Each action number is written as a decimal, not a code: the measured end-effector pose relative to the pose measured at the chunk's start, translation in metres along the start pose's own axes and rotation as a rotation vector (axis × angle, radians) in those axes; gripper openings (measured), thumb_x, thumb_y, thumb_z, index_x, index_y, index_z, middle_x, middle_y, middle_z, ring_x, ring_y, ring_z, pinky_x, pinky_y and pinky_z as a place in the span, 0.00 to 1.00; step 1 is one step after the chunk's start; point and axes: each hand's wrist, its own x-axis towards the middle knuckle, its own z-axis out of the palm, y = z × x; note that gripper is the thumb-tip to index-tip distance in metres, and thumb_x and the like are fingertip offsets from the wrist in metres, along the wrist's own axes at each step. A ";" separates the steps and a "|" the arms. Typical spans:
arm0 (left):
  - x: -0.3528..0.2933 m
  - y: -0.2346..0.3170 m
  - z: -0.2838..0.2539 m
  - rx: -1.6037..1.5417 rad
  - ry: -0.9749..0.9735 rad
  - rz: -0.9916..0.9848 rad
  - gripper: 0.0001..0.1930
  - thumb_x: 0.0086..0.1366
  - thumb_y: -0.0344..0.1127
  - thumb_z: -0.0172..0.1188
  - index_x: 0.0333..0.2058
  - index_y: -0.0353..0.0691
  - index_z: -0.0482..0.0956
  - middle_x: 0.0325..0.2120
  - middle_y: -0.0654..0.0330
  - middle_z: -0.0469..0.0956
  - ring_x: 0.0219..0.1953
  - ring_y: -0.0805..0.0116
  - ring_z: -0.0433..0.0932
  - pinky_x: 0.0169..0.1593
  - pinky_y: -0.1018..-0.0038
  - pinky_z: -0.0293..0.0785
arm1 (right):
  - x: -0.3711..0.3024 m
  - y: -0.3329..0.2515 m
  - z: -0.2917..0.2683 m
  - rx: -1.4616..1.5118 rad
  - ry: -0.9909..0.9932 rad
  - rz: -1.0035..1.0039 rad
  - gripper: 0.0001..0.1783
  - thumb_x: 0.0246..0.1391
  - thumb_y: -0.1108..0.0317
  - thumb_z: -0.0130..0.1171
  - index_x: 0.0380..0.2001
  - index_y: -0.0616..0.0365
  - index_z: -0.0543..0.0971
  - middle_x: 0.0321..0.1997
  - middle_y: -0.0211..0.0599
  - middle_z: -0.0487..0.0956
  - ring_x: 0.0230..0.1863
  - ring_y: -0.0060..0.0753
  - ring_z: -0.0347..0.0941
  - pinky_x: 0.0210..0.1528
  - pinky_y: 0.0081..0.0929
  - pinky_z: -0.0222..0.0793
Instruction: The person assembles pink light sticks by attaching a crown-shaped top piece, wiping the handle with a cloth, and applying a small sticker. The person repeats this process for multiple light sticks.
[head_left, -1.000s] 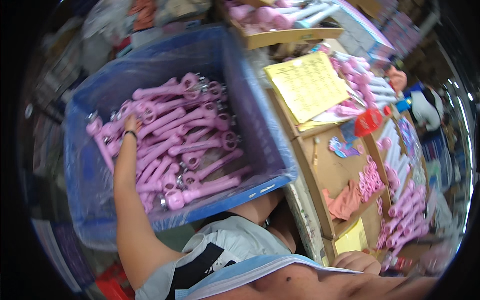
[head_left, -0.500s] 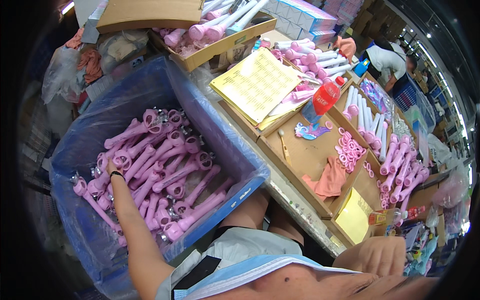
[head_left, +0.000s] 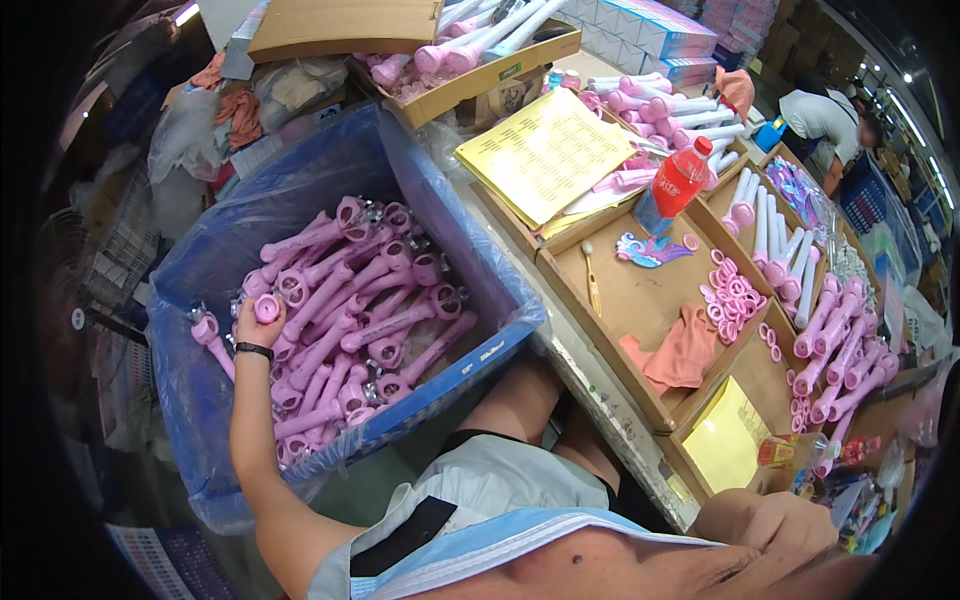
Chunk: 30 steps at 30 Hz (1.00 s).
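Observation:
My left hand (head_left: 252, 328) is inside a blue plastic-lined crate (head_left: 490, 340), closed round a pink plastic wand handle (head_left: 267, 308) whose round end points up. Around and under it lies a heap of similar pink handles (head_left: 385, 325), many with a ring-shaped head and shiny silvery bits. Low at the right, in front of my body, my right hand (head_left: 768, 522) is curled with its fingers bent. Whatever it may hold is hidden.
Right of the crate, a table carries cardboard trays (head_left: 570, 290) with pink rings (head_left: 735, 300), an orange cloth (head_left: 680, 350), a toothbrush (head_left: 591, 280) and a red-capped bottle (head_left: 672, 185). Yellow printed sheets (head_left: 545, 150) lie behind. Farther back, a person (head_left: 820, 120) bends over.
My left hand has drawn up slightly from the heap, and a pink handle's round end now shows in it. The whole view has shifted; my right hand stays curled.

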 end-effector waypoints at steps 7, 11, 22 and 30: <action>-0.196 -0.079 0.048 -0.019 -0.527 0.017 0.20 0.57 0.29 0.53 0.48 0.25 0.64 0.41 0.48 0.72 0.43 0.58 0.74 0.48 0.60 0.74 | -0.016 -0.005 0.010 0.053 0.150 -0.262 0.07 0.55 0.68 0.52 0.29 0.49 0.81 0.33 0.29 0.77 0.33 0.28 0.72 0.30 0.20 0.64; -0.243 -0.153 0.056 0.291 -0.760 0.225 0.27 0.51 0.31 0.59 0.50 0.29 0.63 0.39 0.52 0.71 0.40 0.62 0.75 0.46 0.64 0.73 | -0.029 -0.030 0.021 0.252 0.222 0.036 0.09 0.57 0.68 0.50 0.29 0.51 0.80 0.34 0.32 0.77 0.33 0.31 0.72 0.32 0.23 0.66; -0.283 -0.313 0.081 0.703 -1.121 -0.813 0.22 0.54 0.28 0.61 0.47 0.36 0.64 0.29 0.57 0.74 0.31 0.68 0.77 0.38 0.74 0.73 | -0.048 -0.057 0.049 -0.143 0.340 -0.124 0.08 0.55 0.71 0.51 0.23 0.52 0.77 0.28 0.29 0.73 0.31 0.23 0.69 0.29 0.21 0.67; -0.295 -0.334 0.078 0.796 -1.063 -0.834 0.23 0.56 0.28 0.61 0.49 0.35 0.63 0.32 0.57 0.74 0.32 0.70 0.78 0.38 0.76 0.74 | -0.055 -0.020 0.054 -0.475 0.572 -0.648 0.07 0.57 0.69 0.48 0.26 0.54 0.74 0.30 0.30 0.74 0.36 0.27 0.69 0.30 0.21 0.63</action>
